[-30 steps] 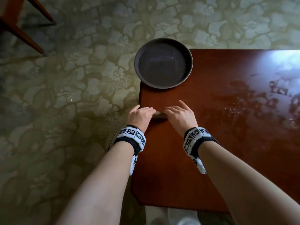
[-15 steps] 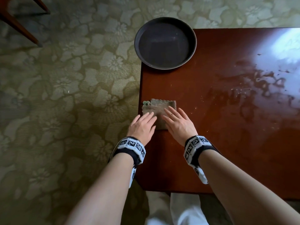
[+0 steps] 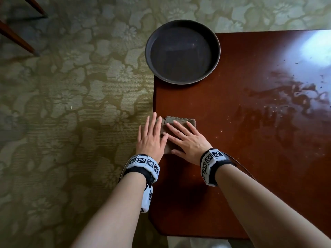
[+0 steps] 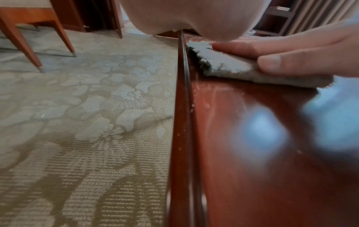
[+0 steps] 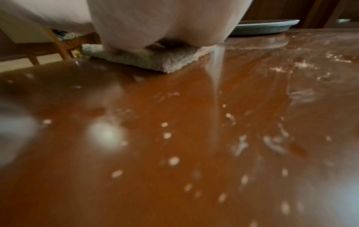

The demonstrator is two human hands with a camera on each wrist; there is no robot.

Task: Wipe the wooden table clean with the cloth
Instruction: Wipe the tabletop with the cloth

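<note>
Patterned carpet [image 3: 71,104] surrounded the wooden table [image 3: 232,176]. Both hands lay flat, fingers straight, pressing down on the folded cloth [image 3: 179,120] at the table's left edge: the left hand [image 3: 152,138] over its left portion at the very edge, the right hand [image 3: 188,140] over its right portion. Neither hand gripped it. The cloth's long axis ran left to right. Crumbs and wet smears [image 3: 268,111] lay to the right, on the right hand's side; a dark round tray [image 3: 182,51] sat beyond the cloth, overhanging the far corner.
</note>
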